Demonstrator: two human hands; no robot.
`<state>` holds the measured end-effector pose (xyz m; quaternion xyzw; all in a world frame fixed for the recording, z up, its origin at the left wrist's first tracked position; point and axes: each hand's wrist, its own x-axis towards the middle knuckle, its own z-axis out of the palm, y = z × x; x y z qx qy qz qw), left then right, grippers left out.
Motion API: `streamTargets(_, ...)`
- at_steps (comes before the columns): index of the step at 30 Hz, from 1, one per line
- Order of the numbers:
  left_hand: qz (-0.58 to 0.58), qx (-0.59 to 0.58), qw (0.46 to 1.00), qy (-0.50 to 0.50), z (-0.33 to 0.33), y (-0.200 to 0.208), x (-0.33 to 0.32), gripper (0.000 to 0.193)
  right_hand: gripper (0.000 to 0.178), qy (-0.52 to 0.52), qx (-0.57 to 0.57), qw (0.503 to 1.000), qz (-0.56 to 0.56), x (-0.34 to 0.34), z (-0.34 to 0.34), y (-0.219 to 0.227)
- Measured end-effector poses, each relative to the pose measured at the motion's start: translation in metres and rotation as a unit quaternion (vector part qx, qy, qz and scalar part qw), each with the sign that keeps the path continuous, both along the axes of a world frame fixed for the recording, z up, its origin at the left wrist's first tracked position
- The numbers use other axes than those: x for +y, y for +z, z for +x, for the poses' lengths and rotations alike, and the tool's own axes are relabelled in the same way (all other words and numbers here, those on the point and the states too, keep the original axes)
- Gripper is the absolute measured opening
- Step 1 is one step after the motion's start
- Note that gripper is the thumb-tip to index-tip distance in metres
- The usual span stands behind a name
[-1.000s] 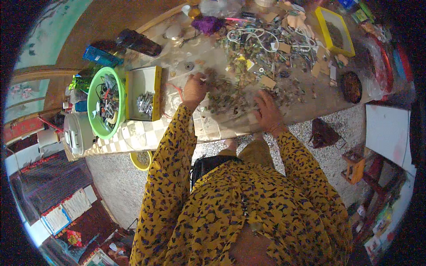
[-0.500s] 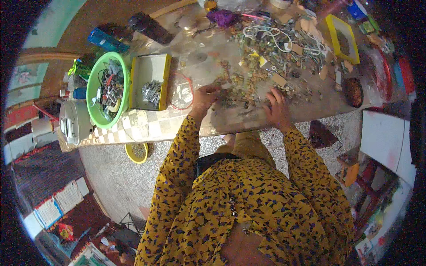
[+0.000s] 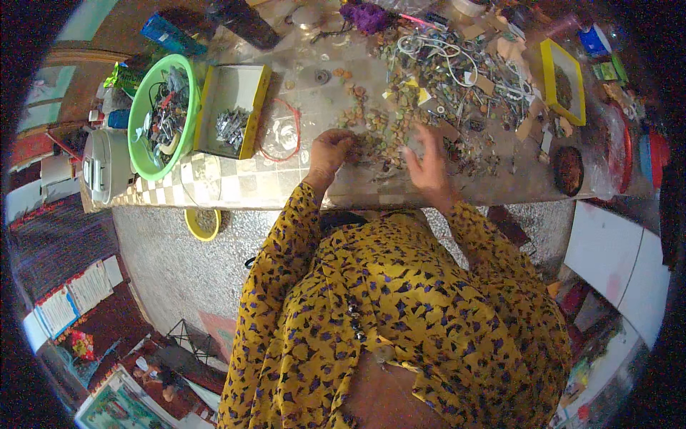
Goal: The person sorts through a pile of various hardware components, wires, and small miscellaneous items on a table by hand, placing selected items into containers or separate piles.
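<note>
- Small pieces [image 3: 377, 148], greenish-brown and irregular, scattered loosely near the front edge of the surface [image 3: 309, 96], between both hands.
- Left hand [image 3: 331, 154] just beside the pieces, fingers curled inward; impossible to tell whether gripping any.
- Right hand [image 3: 429, 168] opposite, open, fingers extended and blurred.
- Pale-and-brown checks along the surface's left front edge.
- Toward the left end, smooth light-green bowl [image 3: 191, 129] of tangled odds and ends, beside rectangular yellow-sided box [image 3: 248, 139] with shiny metallic bits [image 3: 232, 129].
- Below, speckled grey floor [image 3: 175, 268] and round yellow basin [image 3: 204, 236].
</note>
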<state>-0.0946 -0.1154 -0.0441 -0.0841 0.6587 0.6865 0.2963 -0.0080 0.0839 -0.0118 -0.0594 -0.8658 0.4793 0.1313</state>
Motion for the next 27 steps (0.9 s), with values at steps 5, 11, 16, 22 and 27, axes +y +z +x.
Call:
streamTargets(5,-0.037,0.030,0.999,0.023,-0.006,-0.001,0.002,0.016,0.029,0.116,0.003,0.989,0.092,-0.029,-0.070,-0.004)
streamTargets(11,0.014,-0.005,0.998,0.066,0.006,0.007,0.009,0.011,0.024,0.136,-0.021,0.960,0.245,-0.043,-0.097,-0.028)
streamTargets(16,0.030,-0.018,0.995,0.089,0.009,0.011,0.010,0.011,0.023,0.137,0.012,0.953,0.269,-0.042,-0.102,-0.034)
streamTargets(22,0.068,-0.004,0.993,0.100,0.012,0.004,0.002,0.011,0.019,0.088,-0.040,0.995,-0.010,-0.027,-0.073,-0.018)
streamTargets(27,0.079,-0.033,0.992,0.089,0.011,0.010,0.008,0.012,0.016,0.056,-0.152,0.968,-0.193,-0.015,-0.045,-0.031)
